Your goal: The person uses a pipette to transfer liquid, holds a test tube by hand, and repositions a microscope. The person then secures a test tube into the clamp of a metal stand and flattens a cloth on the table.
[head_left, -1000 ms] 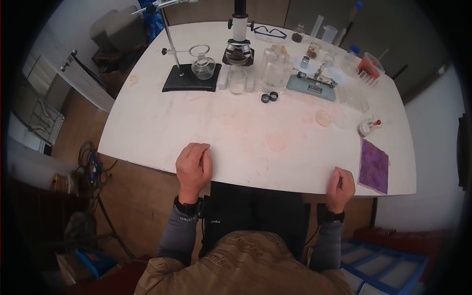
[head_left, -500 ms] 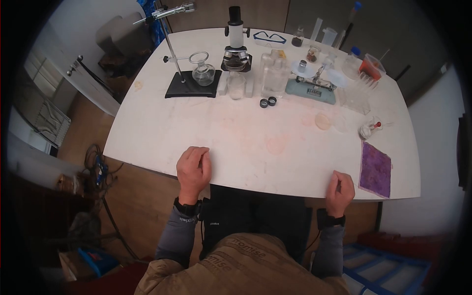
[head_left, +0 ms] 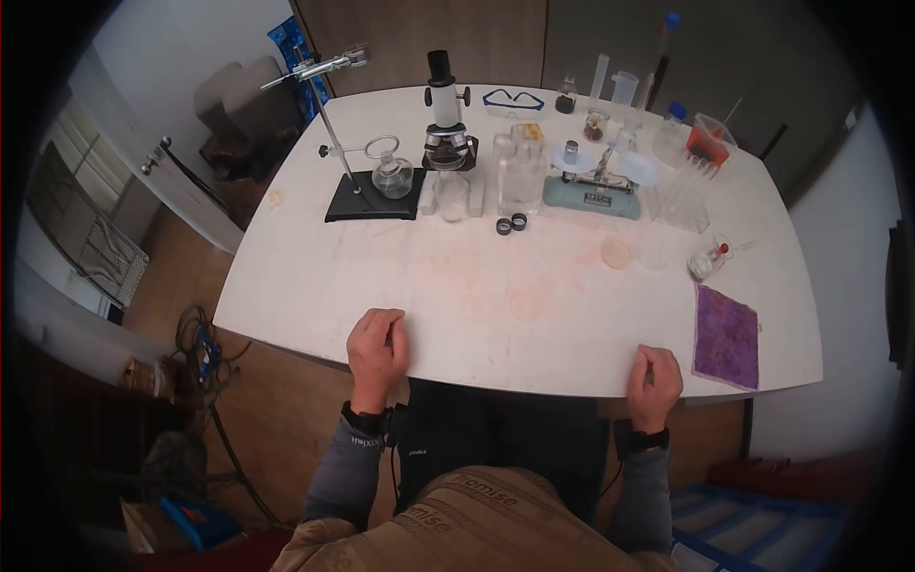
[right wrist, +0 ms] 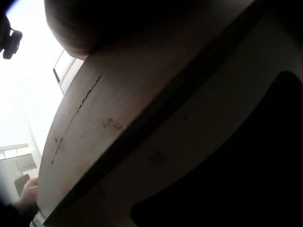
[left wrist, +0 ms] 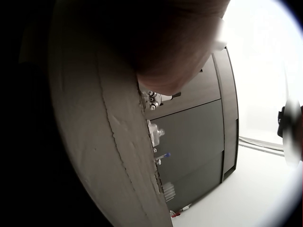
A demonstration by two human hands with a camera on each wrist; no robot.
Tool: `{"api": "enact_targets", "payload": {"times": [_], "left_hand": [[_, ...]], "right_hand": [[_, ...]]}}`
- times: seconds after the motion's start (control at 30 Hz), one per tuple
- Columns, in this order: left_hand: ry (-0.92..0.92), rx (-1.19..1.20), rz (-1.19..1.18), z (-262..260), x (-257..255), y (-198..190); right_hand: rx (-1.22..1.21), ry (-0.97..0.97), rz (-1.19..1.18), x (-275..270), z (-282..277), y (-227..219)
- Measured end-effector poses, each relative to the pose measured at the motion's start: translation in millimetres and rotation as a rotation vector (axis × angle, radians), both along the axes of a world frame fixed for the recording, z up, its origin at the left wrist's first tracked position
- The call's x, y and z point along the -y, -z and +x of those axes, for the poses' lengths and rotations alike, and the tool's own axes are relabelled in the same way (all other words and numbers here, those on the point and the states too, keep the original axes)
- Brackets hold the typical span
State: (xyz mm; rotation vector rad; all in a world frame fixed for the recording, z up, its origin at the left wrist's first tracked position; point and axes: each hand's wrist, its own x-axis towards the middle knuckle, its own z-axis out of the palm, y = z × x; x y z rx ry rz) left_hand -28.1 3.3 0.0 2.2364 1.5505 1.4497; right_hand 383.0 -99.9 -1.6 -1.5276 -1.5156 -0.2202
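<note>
- From your head, your left hand [head_left: 378, 351] and right hand [head_left: 654, 379] rest at the near edge of the white table [head_left: 295, 267], well apart, with fingers loosely curled in.
- Your wrist views show each near hand too dark to tell how its fingers lie.
- Only the head view shows the purple cloth [head_left: 726, 338], flat on the table near your right hand.
- Your left wrist view shows a long crack [left wrist: 116, 142].
- Your right wrist view shows a brown stain [right wrist: 113, 124].
</note>
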Motion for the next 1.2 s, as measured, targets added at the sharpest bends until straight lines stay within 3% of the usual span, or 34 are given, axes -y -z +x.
{"api": "enact_targets", "payload": {"times": [1.2], "left_hand": [[-0.051, 0.030, 0.055, 4.7, 1.4, -1.4]], "right_hand": [[-0.009, -0.009, 0.058, 1.9, 0.2, 4.4]]}}
